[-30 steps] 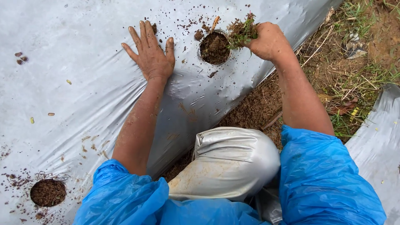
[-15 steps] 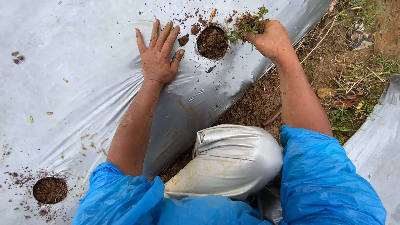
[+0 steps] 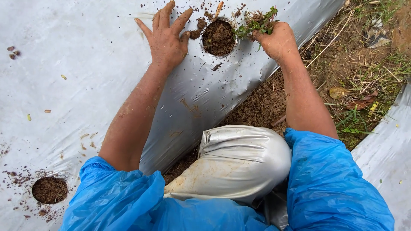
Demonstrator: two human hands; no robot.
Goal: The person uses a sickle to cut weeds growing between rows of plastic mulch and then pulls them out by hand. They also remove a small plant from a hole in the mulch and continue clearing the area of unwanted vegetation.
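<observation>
- On the grey sheet (image 3: 77, 85), near its top edge, a round hole (image 3: 219, 38) filled with dark soil is seen, with crumbs of soil scattered about its rim.
- Just left of that hole, the left hand (image 3: 166, 38) is laid flat on the sheet, palm down, fingers spread and pointing away from the person; nothing is held in it.
- A clod of soil (image 3: 198, 25) lies between the left thumb and the hole, and appears to be touched by the thumb, though the contact is not clearly shown.
- Just right of the hole, the right hand (image 3: 278, 40) is closed in a fist around a seedling (image 3: 254, 25); its green leaves and a lump of rooty soil stick out of the fist toward the hole.
- The seedling is held at the hole's right rim, slightly above the soil; whether it touches the soil cannot be told.
- A small pale stick (image 3: 219, 9) lies on the sheet just beyond the hole.
- A second hole (image 3: 50, 190), also filled with soil, is seen in the sheet at lower left, well apart from both hands.
- Both forearms are bare and smeared with earth; blue sleeves (image 3: 334, 184) are worn on the upper arms.
- A knee (image 3: 239, 162) in muddy grey cloth is bent between the arms, beside the sheet's lower edge.
- A furrow (image 3: 261, 107) of brown earth runs along the sheet's edge, with grass (image 3: 368, 77) and dry stems to the right.
- Another strip of grey sheet (image 3: 385, 158) is seen at the far right.
</observation>
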